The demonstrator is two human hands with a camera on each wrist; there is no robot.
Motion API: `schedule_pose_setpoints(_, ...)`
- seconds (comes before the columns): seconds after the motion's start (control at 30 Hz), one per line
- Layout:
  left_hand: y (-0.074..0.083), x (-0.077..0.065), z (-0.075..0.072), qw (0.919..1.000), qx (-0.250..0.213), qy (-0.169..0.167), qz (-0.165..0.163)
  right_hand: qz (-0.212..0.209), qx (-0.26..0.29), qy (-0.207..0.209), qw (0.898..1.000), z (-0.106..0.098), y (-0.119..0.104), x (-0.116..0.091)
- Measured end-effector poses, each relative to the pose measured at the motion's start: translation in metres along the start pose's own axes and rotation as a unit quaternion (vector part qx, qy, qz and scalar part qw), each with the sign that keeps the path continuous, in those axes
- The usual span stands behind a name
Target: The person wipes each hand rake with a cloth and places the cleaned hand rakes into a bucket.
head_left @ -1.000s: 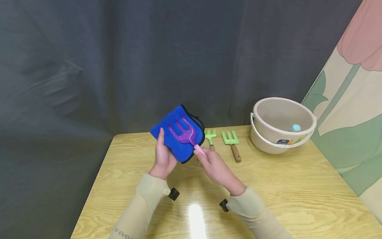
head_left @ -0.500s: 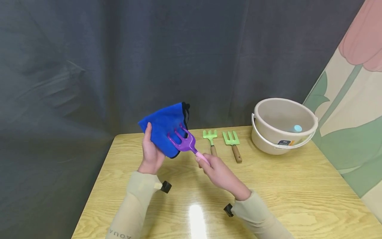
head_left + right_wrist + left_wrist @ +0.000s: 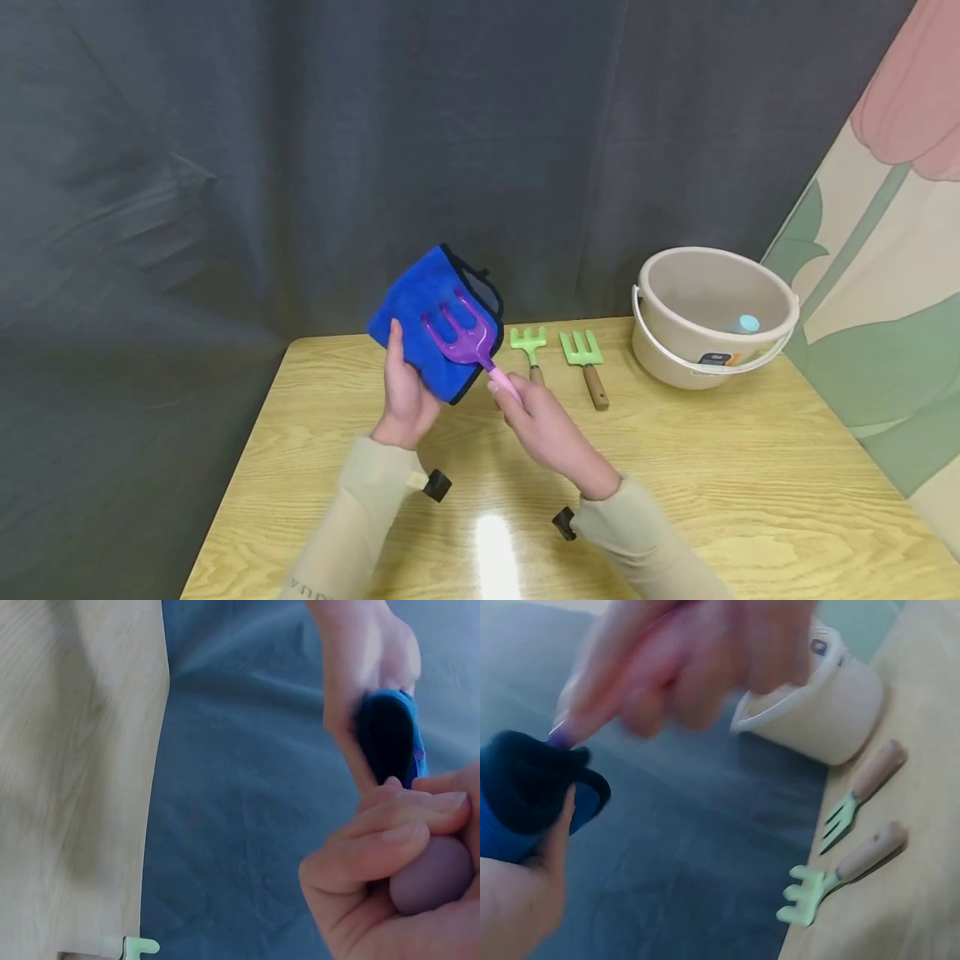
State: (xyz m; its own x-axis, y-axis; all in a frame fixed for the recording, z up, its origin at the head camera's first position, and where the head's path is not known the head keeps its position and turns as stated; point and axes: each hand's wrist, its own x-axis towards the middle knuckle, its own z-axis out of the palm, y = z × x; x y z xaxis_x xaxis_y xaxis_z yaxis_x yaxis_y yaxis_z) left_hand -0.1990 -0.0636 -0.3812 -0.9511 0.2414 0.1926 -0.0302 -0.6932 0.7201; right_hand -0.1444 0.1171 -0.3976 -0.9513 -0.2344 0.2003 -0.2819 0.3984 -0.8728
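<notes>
In the head view my left hand point(image 3: 407, 400) grips a blue cloth pouch point(image 3: 401, 308) with a black-trimmed mouth and a black drawstring, raised over the table. My right hand point(image 3: 546, 429) holds a purple hand fork point(image 3: 474, 343) by its pink handle, tines pointing up and left. The fork's head overlaps the front of the pouch there. The right wrist view shows my fingers curled round the rounded handle end point(image 3: 433, 876). The pouch mouth gapes dark in the left wrist view, close to my right hand; most of the fork is hidden there.
Two green hand forks with wooden handles, a smaller one point(image 3: 529, 342) and a broader one point(image 3: 582, 348), lie on the wooden table point(image 3: 712, 467). A beige bucket point(image 3: 675, 354) with a light-blue-ended item point(image 3: 747, 323) inside stands at the back right. A dark curtain point(image 3: 450, 125) hangs behind.
The pouch swung left, away from the fork, half a second ago, and has come back right against it. The right hand has barely shifted, its grip on the fork unchanged.
</notes>
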Motion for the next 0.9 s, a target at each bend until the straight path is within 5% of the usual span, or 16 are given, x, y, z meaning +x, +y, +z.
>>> schedule_pose_setpoints(0.17, -0.021, -0.008, 0.007, 0.9993, 0.031, -0.019, -0.010, -0.022, -0.003, 0.035, 0.999, 0.001, -0.005, 0.008)
schedule_pose_setpoints(0.3, -0.024, -0.011, 0.008, 0.9983, 0.044, -0.029, -0.025, -0.005, 0.003, 0.035, 0.999, -0.002, -0.007, 0.010)
schedule_pose_setpoints(0.5, -0.010, -0.009, 0.006, 0.9992, 0.030, -0.027, -0.004, -0.012, -0.004, 0.015, 1.000, 0.001, -0.001, 0.009)
schedule_pose_setpoints(0.77, 0.022, 0.002, -0.002, 0.9971, 0.007, 0.001, 0.076, -0.009, -0.009, -0.020, 1.000, 0.002, 0.004, 0.001)
schedule_pose_setpoints(0.9, 0.031, 0.004, -0.006, 0.9936, 0.036, 0.022, 0.105, 0.007, -0.016, -0.041, 0.999, -0.002, 0.006, -0.003)
